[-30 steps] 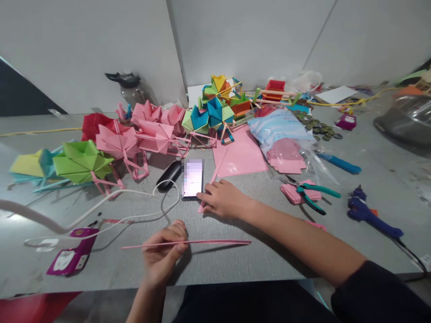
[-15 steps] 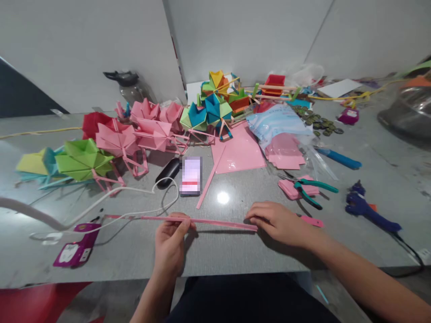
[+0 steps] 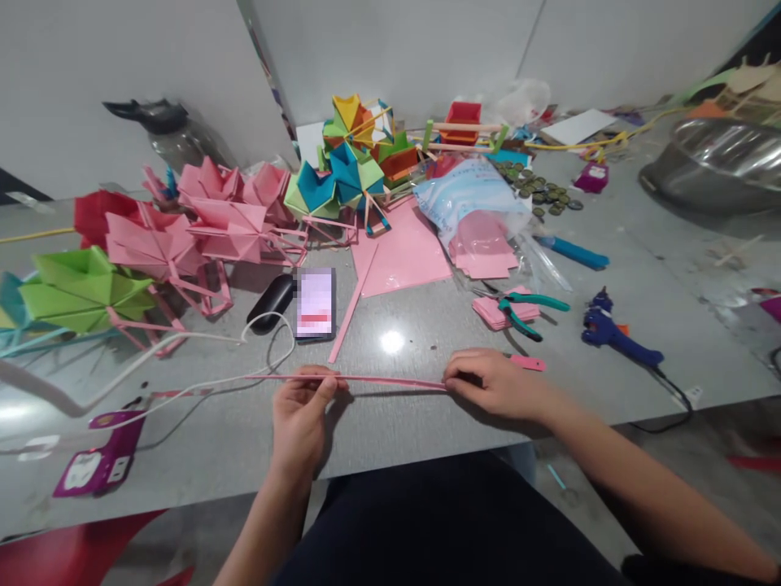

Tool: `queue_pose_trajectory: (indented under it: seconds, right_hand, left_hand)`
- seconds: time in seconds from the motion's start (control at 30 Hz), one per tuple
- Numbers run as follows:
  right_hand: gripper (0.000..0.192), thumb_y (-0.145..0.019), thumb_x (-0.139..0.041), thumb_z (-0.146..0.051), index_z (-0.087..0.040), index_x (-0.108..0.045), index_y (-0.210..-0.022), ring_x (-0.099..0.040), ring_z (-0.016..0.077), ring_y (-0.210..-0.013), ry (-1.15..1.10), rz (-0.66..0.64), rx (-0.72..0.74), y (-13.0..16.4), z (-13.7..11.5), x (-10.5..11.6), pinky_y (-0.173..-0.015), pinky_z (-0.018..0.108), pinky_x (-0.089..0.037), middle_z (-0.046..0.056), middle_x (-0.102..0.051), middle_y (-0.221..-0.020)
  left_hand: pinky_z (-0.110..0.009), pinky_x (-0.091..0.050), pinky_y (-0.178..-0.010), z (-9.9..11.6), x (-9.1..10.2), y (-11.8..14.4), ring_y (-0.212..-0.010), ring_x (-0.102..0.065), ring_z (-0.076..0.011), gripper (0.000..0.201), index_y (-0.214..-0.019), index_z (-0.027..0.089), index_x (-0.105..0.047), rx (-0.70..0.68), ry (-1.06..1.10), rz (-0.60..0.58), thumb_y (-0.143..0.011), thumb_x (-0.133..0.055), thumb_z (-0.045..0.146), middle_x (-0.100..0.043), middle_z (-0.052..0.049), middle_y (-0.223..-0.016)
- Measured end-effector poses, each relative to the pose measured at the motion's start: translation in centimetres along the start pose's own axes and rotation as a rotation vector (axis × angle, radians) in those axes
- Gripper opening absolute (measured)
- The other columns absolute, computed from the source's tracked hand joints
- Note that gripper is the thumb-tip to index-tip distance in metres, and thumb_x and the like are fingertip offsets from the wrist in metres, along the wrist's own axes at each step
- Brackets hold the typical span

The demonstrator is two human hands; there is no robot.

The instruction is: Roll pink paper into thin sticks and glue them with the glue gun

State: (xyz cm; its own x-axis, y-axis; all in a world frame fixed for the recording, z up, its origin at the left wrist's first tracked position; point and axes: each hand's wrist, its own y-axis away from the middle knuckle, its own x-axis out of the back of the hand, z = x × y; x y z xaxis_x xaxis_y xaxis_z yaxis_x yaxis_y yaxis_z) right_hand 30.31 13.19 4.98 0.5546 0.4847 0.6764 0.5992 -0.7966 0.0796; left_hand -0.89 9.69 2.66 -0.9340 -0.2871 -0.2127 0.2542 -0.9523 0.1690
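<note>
Both hands stretch a long thin pink rolled-paper stick point(image 3: 390, 380) level just above the grey table's point(image 3: 427, 423) near edge, probably to keep it straight. The left hand point(image 3: 298, 415) pinches it near the middle, fingers closed; the right hand point(image 3: 494, 384) closes on its right end.

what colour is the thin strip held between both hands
Pink. The strip shows best in the head view, pinched by the left hand and right hand.

Bare forearms, dark sleeve point(image 3: 701, 570) (right arm only), dark lap clothing point(image 3: 451, 529).
</note>
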Motion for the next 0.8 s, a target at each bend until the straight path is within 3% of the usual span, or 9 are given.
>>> queue_pose_trajectory:
  seconds: [0.17, 0.53, 0.63, 0.73, 0.8]
  right_hand:
    - [0.02, -0.102, -0.054, -0.02, -0.019, -0.07, -0.092, -0.062, 0.0182, -0.083, 0.16, -0.053, 0.114, 0.2, -0.1, -0.7, -0.078, 0.033, -0.044, 0.005, -0.071, -0.088]
    - [0.02, -0.101, -0.053, -0.018, -0.018, -0.069, -0.09, -0.058, 0.0174, -0.078, 0.305, -0.019, 0.22, 0.1, 0.3, -1.9, -0.078, 0.033, -0.042, 0.004, -0.068, -0.084]
    - [0.021, -0.099, -0.053, -0.015, -0.018, -0.067, -0.084, -0.054, 0.0166, -0.073, 0.404, 0.016, 0.236, 0.1, 0.3, -2.1, -0.075, 0.033, -0.039, 0.003, -0.065, -0.079]
    - [0.023, -0.097, -0.052, -0.013, -0.018, -0.066, -0.079, -0.051, 0.0163, -0.071, 0.539, 0.067, 0.268, 0.3, 0.3, -2.1, -0.072, 0.034, -0.034, 0.003, -0.065, -0.076]
    - [0.023, -0.096, -0.053, -0.013, -0.018, -0.065, -0.077, -0.049, 0.0164, -0.069, 0.624, 0.083, 0.289, 0.6, 0.4, -2.0, -0.07, 0.034, -0.03, 0.003, -0.064, -0.075]
  left_hand:
    - [-0.025, -0.057, -0.071, -0.3, 0.2, -0.1, -0.07, -0.069, -0.0132, 0.02, -0.081, 0.018, -0.072, -0.034, -0.091, -0.025, -0.079, -0.087, 0.031, -0.074, -0.003, -0.075]
    - [-0.028, -0.058, -0.072, -0.5, 0.4, 0.2, -0.071, -0.068, -0.0144, 0.021, -0.083, 0.018, -0.068, -0.04, -0.132, -0.031, -0.082, -0.084, 0.031, -0.072, -0.004, -0.076]
    - [-0.027, -0.056, -0.069, -0.5, 0.4, 0.3, -0.07, -0.065, -0.0131, 0.027, -0.104, 0.021, -0.066, -0.038, -0.112, -0.012, -0.085, -0.081, 0.032, -0.07, -0.002, -0.083]
    - [-0.029, -0.054, -0.072, -0.8, 0.6, 0.3, -0.073, -0.062, -0.0112, 0.06, -0.138, 0.033, -0.047, -0.215, -0.132, 0.108, -0.087, -0.079, 0.031, -0.066, -0.002, -0.113]
    - [-0.035, -0.054, -0.084, -1.0, 0.8, 0.6, -0.085, -0.063, -0.0139, 0.077, -0.147, 0.037, -0.036, -0.515, -0.302, 0.279, -0.085, -0.081, 0.028, -0.057, -0.005, -0.13]
